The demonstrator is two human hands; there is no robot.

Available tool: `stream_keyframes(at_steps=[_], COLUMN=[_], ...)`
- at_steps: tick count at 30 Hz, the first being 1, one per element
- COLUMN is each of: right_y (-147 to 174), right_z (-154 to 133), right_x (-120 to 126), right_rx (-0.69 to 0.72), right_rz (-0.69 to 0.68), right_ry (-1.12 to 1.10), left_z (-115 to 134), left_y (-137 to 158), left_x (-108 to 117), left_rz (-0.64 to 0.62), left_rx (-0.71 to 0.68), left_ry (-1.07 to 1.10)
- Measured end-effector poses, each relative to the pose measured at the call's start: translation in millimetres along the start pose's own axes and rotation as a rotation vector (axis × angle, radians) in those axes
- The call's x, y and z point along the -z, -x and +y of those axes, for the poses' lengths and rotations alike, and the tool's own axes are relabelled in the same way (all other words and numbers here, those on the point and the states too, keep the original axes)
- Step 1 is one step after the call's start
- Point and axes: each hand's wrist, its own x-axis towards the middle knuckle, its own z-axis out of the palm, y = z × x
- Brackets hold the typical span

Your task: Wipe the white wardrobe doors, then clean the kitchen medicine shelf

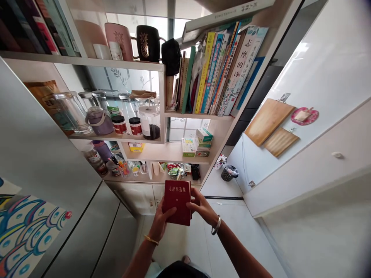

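Observation:
A small dark red book (177, 206) with gold Chinese characters and a tiny star on its cover is held upright in front of me, over the floor. My left hand (161, 218) grips its left side, thumb across the lower cover. On the opposite edge, my right hand (201, 206) closes round the book with its thumb on the front; its fingers reach behind, partly hidden. A gold bracelet (151, 239) circles my left wrist and a silver bangle (216, 225) my right.
Ahead stands a shelf unit (199, 115) with a row of books (216, 73), mugs (147, 43), glass jars (149, 121) and medicine boxes (189, 147). A grey cabinet (78, 185) flanks the left. Cutting boards (269, 120) hang at right above a waste bin (228, 173).

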Motion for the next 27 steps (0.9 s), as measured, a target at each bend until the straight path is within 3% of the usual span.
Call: stream_keyframes(at_steps=[5, 9, 11, 14, 17, 20, 23, 27], right_y=[-29.2, -51.9, -68.7, -104.8, -148.3, -186.1, -213.3, -243.9], right_z=[-23.6, -52.2, -70.5, -106.2, -155.4, -216.0, -276.5, -328.3], right_x=[-26.2, -33.1, -33.7, -36.2, -41.9, -43.8, -34.8, -16.1], right_rx=[0.135, 0.262, 0.335, 0.488, 0.739, 0.991, 1.089, 1.057], right_rz=[0.078, 0.092, 0.098, 0.104, 0.164, 0.227, 0.260, 0.281], right_ry=[0.001, 0.017, 0.047, 0.151, 0.341, 0.521, 0.808, 1.350], left_z=[49.2, 89.8, 107.7, 133.1, 163.4, 200.6, 235.2, 257.4], left_y=[-25.1, -43.3, -52.4, -69.5, -94.2, -124.8, -152.3, -170.0], left_x=[13.1, 3.7, -8.7, -35.8, -70.3, -106.4, -134.1, -148.3], left_rz=[-0.080, -0.110, -0.079, 0.055, 0.242, 0.347, 0.362, 0.399], left_rx=[-0.109, -0.279, -0.412, -0.737, -1.110, -1.354, -1.443, -1.461], left_ry=[-0.149, -0.332, -0.385, -0.429, -0.469, -0.482, -0.441, -0.357])
